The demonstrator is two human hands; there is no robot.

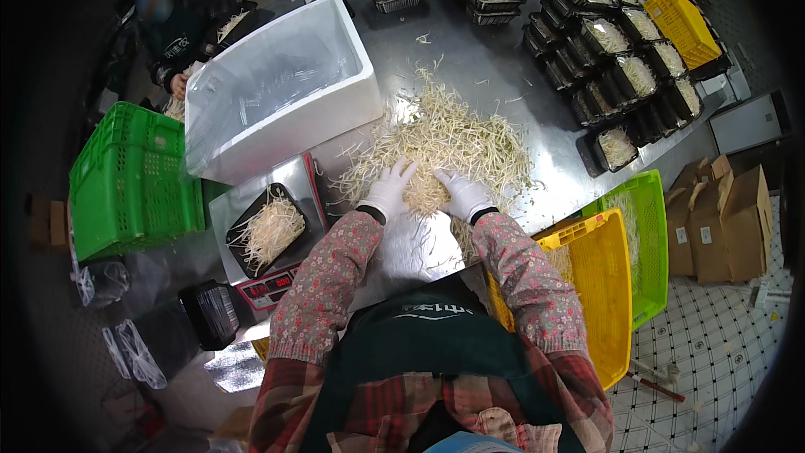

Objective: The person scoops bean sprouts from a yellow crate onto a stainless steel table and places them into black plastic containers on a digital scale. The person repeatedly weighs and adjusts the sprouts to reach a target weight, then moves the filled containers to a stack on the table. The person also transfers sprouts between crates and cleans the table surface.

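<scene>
A loose pile of bean sprouts [453, 132] is spread over the steel table [418, 248] in front of me. My left hand [388, 192], in a white glove, presses against the left side of a denser clump of sprouts [426, 194], its fingers spread. From the right, my right hand [462, 194], gloved too, cups the same clump, so it is held between both palms. The fingertips are partly buried in sprouts. To the left, a black plastic tray [238, 233] heaped with sprouts rests on a digital scale [221, 207] with a lit red display.
A white foam box [295, 132] lined with clear film stands beyond the scale, beside a green crate [138, 182]. Stacked packed trays [604, 44] fill the far right. Yellow [597, 289] and lime-green [657, 251] baskets stand right. Another person's hand [179, 85] shows behind the box.
</scene>
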